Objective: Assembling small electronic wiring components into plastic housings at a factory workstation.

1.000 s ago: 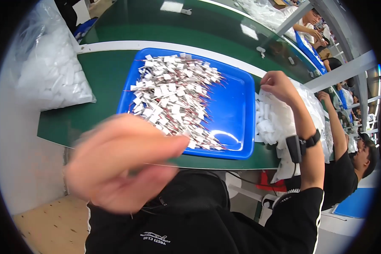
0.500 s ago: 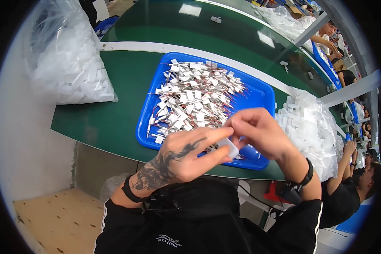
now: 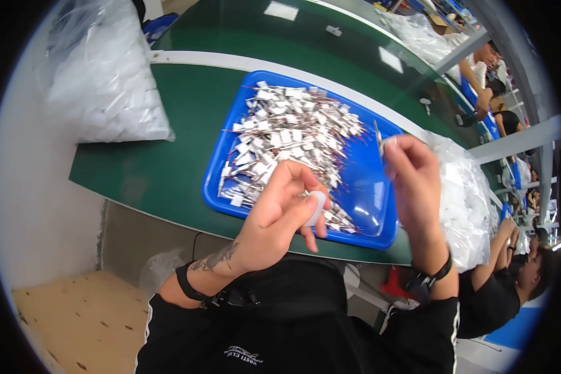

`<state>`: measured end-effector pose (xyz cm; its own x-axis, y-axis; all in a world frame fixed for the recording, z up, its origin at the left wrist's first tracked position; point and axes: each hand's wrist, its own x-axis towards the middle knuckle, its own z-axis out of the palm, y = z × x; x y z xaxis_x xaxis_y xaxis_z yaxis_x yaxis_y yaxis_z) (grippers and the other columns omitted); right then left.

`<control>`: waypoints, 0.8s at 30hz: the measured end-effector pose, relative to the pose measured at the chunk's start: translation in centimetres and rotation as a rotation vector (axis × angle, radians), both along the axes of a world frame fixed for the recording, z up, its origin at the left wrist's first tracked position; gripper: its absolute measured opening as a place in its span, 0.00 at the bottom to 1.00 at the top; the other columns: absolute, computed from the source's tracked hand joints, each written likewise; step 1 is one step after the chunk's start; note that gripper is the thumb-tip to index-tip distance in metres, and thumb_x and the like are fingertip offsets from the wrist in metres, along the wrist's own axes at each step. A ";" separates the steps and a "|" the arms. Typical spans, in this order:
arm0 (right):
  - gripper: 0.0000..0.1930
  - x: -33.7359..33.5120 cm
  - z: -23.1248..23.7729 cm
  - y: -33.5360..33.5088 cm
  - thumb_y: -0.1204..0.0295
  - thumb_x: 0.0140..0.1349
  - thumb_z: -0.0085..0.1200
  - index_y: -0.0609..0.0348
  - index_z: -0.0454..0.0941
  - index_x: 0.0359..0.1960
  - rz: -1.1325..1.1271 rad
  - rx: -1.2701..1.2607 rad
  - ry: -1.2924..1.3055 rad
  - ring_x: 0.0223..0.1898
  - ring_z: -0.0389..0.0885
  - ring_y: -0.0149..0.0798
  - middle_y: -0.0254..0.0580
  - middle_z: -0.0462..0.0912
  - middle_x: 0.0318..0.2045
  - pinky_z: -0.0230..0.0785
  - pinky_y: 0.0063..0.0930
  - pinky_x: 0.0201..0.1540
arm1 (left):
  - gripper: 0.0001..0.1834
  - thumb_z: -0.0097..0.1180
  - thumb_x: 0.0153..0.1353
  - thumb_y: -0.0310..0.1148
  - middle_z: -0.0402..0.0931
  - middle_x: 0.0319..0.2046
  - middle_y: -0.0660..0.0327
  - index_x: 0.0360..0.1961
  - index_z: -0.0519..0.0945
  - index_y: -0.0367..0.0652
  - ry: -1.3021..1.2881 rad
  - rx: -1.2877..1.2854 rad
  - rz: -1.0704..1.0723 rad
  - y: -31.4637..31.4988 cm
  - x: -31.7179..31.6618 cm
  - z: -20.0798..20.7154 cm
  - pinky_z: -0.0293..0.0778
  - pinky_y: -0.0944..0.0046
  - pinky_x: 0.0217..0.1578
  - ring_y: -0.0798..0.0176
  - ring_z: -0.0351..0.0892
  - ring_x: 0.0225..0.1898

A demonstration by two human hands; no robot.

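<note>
My left hand [image 3: 277, 212] pinches a small translucent white plastic shell [image 3: 316, 207] between thumb and fingers, above the tray's near side. To its right, my right hand [image 3: 414, 177] is raised over the tray's right edge. Between its thumb and forefinger stands a thin, silvery pointed piece [image 3: 378, 134]; its exact kind cannot be made out. Below both hands lies a blue plastic tray [image 3: 214, 171]. Heaped mostly on its left and middle are many small parts [image 3: 293, 128] with white tabs, metallic bodies and thin red wires.
A clear bag of white plastic pieces [image 3: 115, 93] stands at the left, by a white wall. Another such bag [image 3: 464, 199] is right of the tray. Beyond a white rail [image 3: 230, 61] runs a green belt [image 3: 230, 31] carrying scattered white pieces. Other people sit along the right.
My hands have come apart from over the tray's near side. The right one has moved up and right with the thin silvery piece; the left has turned over, keeping the white shell.
</note>
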<state>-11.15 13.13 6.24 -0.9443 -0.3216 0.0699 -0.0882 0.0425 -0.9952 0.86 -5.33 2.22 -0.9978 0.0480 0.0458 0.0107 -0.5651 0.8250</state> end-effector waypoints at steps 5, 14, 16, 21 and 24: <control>0.03 6.1 -0.9 1.4 0.76 0.62 0.57 0.64 0.79 0.34 0.020 -0.329 -0.269 0.29 0.72 0.21 0.33 0.80 0.29 0.64 0.17 0.33 | 0.16 0.57 0.58 0.21 0.69 0.29 0.66 0.48 0.73 0.36 0.125 -0.246 -0.080 2.5 -0.8 0.3 0.61 0.77 0.24 0.77 0.66 0.24; 0.23 7.6 -1.8 4.9 0.79 0.57 0.61 0.62 0.70 0.56 0.332 -0.443 -0.288 0.37 0.74 0.26 0.40 0.76 0.45 0.70 0.23 0.41 | 0.04 0.61 0.56 0.24 0.75 0.23 0.68 0.30 0.81 0.34 0.060 -0.281 -0.159 4.1 -1.0 1.1 0.65 0.75 0.26 0.80 0.68 0.25; 0.36 6.5 -0.7 5.5 0.83 0.49 0.65 0.58 0.66 0.62 0.322 -0.191 0.075 0.42 0.74 0.31 0.45 0.71 0.49 0.72 0.22 0.39 | 0.05 0.59 0.57 0.25 0.76 0.23 0.68 0.29 0.80 0.34 0.047 -0.227 -0.282 3.9 -1.6 1.0 0.67 0.76 0.28 0.80 0.70 0.26; 0.15 4.9 1.4 7.2 0.80 0.46 0.65 0.60 0.84 0.39 0.542 0.399 0.768 0.37 0.77 0.36 0.44 0.77 0.38 0.70 0.25 0.34 | 0.07 0.59 0.56 0.30 0.76 0.23 0.69 0.28 0.80 0.36 -0.099 -0.231 -0.615 4.4 -2.2 1.4 0.63 0.77 0.22 0.81 0.69 0.22; 0.18 5.7 0.7 7.6 0.82 0.39 0.64 0.56 0.85 0.36 0.474 0.357 0.829 0.28 0.77 0.34 0.36 0.78 0.31 0.69 0.23 0.26 | 0.08 0.60 0.57 0.32 0.73 0.20 0.71 0.27 0.81 0.38 -0.215 -0.180 -0.731 4.5 -2.4 1.5 0.56 0.77 0.15 0.82 0.64 0.17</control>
